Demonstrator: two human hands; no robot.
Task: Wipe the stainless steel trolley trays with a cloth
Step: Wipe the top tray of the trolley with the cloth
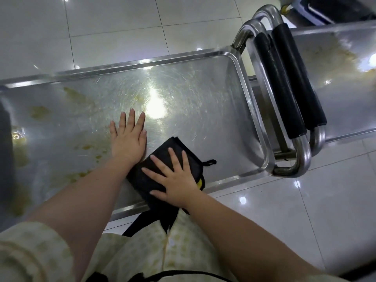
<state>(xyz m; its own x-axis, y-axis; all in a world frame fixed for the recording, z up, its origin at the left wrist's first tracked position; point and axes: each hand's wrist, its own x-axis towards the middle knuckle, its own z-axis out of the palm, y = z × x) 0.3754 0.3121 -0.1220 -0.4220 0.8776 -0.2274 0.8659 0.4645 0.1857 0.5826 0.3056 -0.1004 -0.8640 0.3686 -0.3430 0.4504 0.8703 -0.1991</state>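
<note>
Two hands press flat, fingers apart: our right hand on the folded black cloth near the scratched stainless steel tray's front rim, left hand bare on steel. Yellowish residue leftward risks smearing if the cloth loads.

Tray cut off at left edge

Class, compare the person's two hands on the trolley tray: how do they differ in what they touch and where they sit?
The right hand presses flat on the folded black cloth; the left hand lies flat on the bare tray. The right hand sits near the tray's near rim; the left hand sits further in, beside the yellowish stains. Both are open, fingers spread.
</note>
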